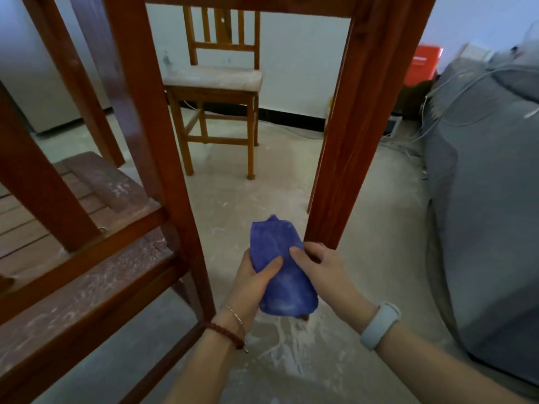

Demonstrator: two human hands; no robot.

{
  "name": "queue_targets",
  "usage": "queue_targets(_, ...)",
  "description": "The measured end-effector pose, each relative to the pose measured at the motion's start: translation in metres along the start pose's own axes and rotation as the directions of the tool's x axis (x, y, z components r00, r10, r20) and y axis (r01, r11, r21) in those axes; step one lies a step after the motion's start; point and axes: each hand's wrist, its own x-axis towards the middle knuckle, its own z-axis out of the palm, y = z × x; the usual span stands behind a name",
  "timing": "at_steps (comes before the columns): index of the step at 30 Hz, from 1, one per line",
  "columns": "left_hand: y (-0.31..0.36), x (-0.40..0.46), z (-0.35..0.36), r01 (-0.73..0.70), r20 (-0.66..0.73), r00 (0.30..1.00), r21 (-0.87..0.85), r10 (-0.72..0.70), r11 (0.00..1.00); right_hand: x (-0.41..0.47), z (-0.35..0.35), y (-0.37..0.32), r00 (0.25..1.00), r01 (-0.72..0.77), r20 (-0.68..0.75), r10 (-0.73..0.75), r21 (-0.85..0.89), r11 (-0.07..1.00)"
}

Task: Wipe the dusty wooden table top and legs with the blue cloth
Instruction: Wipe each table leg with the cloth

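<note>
Low under the table. Blue cloth [281, 266] bunched between both hands: left hand [253, 282] gripping its side, right hand [319, 268] pinching its edge. Near table leg [347, 147] just beyond. Best refolded to a clean face, then wiped downward along the leg.

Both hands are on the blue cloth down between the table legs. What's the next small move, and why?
Probably press the bunched blue cloth against the red-brown wooden table leg just right of it and wipe. Left hand and right hand both hold the cloth off any surface, and that leg's foot stands beside the right hand's fingers.
</note>
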Motion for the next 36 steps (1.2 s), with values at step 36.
queue_targets(36, -0.089, 0.125, 0.018, -0.456, 0.284, 0.890, 0.568, 0.357, 0.685, 0.020, -0.038, 0.067, 0.994, -0.027, 0.097, 0.051, -0.233, 0.972)
